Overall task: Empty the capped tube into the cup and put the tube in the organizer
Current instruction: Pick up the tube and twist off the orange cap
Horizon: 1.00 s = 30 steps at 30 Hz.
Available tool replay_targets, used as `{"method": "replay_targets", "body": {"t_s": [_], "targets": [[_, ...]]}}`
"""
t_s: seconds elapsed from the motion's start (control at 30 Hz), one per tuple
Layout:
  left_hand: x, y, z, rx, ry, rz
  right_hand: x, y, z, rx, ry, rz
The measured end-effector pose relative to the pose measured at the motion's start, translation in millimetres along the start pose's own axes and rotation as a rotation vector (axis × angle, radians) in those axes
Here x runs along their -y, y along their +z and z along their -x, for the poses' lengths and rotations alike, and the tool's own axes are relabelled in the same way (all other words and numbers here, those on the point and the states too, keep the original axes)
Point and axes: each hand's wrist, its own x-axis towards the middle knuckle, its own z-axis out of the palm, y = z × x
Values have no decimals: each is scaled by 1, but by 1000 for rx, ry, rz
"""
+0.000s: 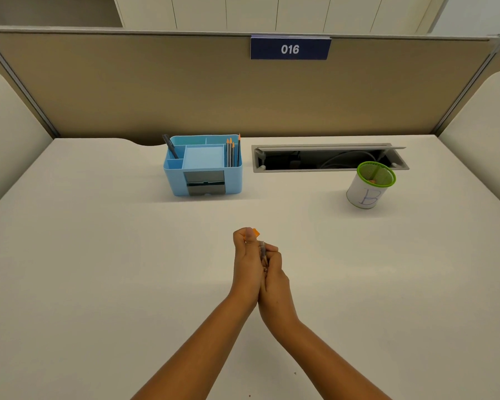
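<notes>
Both of my hands meet above the middle of the white desk. My left hand [246, 261] pinches a small orange cap [256, 232] between thumb and fingers. My right hand [274, 280] is wrapped around a clear thin tube [262, 251], whose top end pokes out just below the cap; most of the tube is hidden by my fingers. Whether cap and tube touch I cannot tell. The green mesh cup [370, 184], wrapped in white paper marked "B", stands far right. The blue organizer [204, 166] sits at the back centre-left.
The organizer holds several pencils [233, 151] on its right and a dark pen [170, 145] on its left. An open cable tray [326, 158] is sunk into the desk behind the cup. A beige partition with a "016" sign closes the back.
</notes>
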Motion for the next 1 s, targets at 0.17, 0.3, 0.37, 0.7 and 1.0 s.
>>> {"method": "replay_targets", "body": {"t_s": [0.17, 0.3, 0.37, 0.7, 1.0], "targets": [[1, 0, 1, -17, -16, 49, -1, -2, 1, -8, -22, 47], [1, 1, 2, -13, -48, 98, 0, -4, 2, 1, -24, 52], [1, 1, 2, -17, -65, 117, 0, -4, 3, 0, -30, 59], [-1, 0, 5, -85, -120, 166, -4, -8, 2, -70, -203, 271], [10, -14, 2, -66, -116, 75, 2, -17, -5, -75, -226, 252]]}}
